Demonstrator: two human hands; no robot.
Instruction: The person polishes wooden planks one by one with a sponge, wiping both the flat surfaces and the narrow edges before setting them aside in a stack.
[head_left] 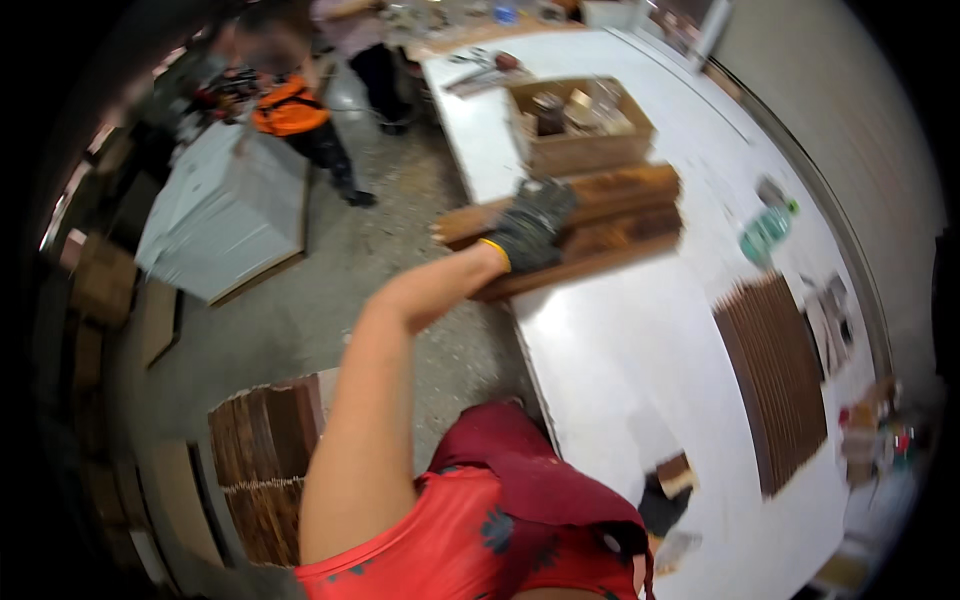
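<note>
My left hand [535,225], in a dark grey glove with a yellow cuff, reaches across brown wooden boards [630,228] on the white table. Its fingers curl over the far board, while the palm covers part of the nearer one. The boards' left ends stick out past the table edge. Low in the picture, close to my maroon apron, my right hand [660,508] appears in a dark glove. It seems closed around a small brown-and-tan block [674,474]; blur hides the separate fingers.
An open cardboard box [585,150] stands behind the boards. At the right are a green-tinted bottle [766,235] and a row of thin brown strips [775,385]. Stacked boards [262,460] stand at left, beyond them a wrapped pale stack [225,210]. Two people are farther back.
</note>
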